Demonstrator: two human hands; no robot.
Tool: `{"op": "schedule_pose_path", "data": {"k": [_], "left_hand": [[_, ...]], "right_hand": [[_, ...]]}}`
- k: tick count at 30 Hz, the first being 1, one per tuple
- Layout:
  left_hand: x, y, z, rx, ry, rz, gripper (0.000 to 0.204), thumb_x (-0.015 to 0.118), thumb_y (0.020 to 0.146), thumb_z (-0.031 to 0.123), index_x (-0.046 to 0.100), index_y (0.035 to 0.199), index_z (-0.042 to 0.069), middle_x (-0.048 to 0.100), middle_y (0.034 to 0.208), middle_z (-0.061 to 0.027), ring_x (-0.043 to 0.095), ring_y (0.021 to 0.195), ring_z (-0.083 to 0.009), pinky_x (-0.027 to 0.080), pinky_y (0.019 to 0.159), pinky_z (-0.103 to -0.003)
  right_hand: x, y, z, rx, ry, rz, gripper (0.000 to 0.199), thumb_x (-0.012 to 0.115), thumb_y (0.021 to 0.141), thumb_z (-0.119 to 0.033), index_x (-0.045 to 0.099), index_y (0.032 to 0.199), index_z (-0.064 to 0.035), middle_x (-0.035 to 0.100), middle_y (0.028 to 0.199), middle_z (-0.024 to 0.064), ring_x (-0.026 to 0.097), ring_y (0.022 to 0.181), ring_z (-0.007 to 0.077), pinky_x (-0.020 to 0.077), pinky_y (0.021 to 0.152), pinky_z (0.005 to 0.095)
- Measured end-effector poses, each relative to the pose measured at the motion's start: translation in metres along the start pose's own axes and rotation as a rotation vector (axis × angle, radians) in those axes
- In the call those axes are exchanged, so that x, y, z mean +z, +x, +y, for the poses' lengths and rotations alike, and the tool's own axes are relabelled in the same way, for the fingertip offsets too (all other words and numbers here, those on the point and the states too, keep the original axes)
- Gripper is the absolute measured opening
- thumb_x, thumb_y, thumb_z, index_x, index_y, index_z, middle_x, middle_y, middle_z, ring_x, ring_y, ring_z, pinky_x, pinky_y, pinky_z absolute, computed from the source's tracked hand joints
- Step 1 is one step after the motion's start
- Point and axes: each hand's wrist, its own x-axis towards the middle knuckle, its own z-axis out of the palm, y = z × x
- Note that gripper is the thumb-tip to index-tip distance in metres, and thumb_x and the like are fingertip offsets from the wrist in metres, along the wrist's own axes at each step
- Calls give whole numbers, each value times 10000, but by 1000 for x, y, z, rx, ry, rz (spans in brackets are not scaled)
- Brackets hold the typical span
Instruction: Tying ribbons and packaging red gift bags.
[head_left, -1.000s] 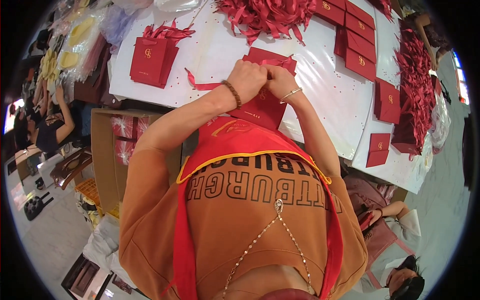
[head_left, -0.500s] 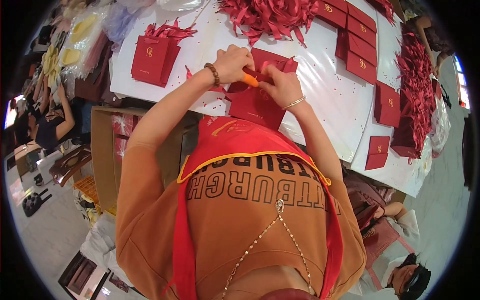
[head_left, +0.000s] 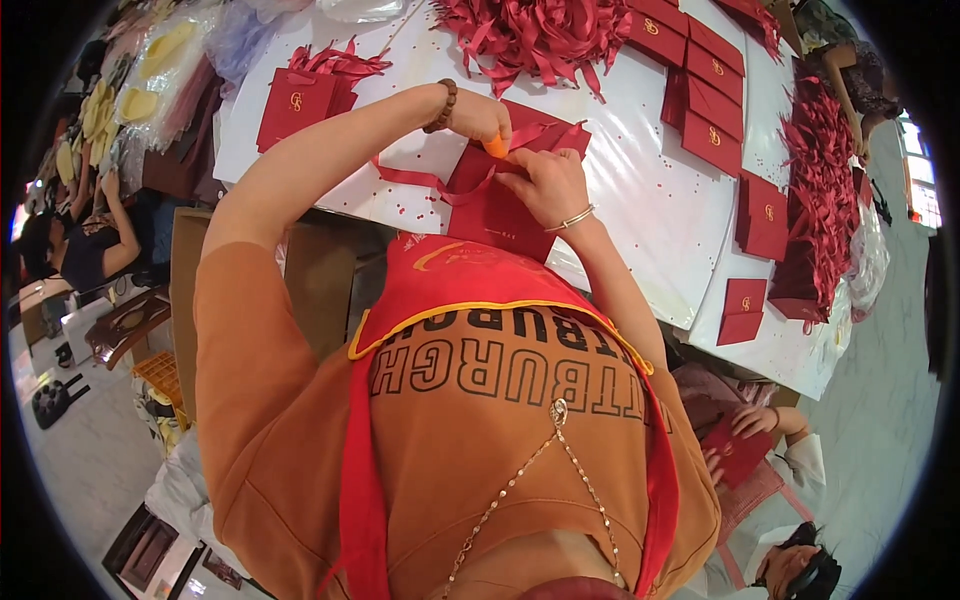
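Up top, a heap of red ribbons (head_left: 540, 40) crowds the white table (head_left: 645, 245), with stacked red bags (head_left: 713, 100) to the right and another bag stack (head_left: 298, 108) at left. Both hands cover part of the red paper bag (head_left: 495, 218), flat at the table's near edge, small print low on its face, a loose ribbon (head_left: 415, 180) trailing left! Left hand (head_left: 478, 117): fingers curled, orange finger cover (head_left: 496, 147) showing; right hand (head_left: 550, 185): thumb and forefinger close together; whether either pinches, I can't tell.
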Motion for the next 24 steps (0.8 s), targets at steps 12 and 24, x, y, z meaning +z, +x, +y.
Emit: {"op": "schedule_pose_path", "data": {"k": [12,24], "left_hand": [[17,8,-1,-152,348,376,214,550,731,243,637,758,49,577,927,-85,483,945,-224,394,803,-321],[24,-55,-78,-196,-426,914,252,539,802,264,590,950,66,593,841,-75,546,792,-159,416,669,-286]], "right_hand": [[0,1,-3,-12,6,4,147,608,742,-260,621,820,-137,590,632,59,556,650,218,314,673,346],[35,-3,29,257,239,71,279,638,722,-317,589,908,-114,635,735,83,605,668,257,436,607,369]]}}
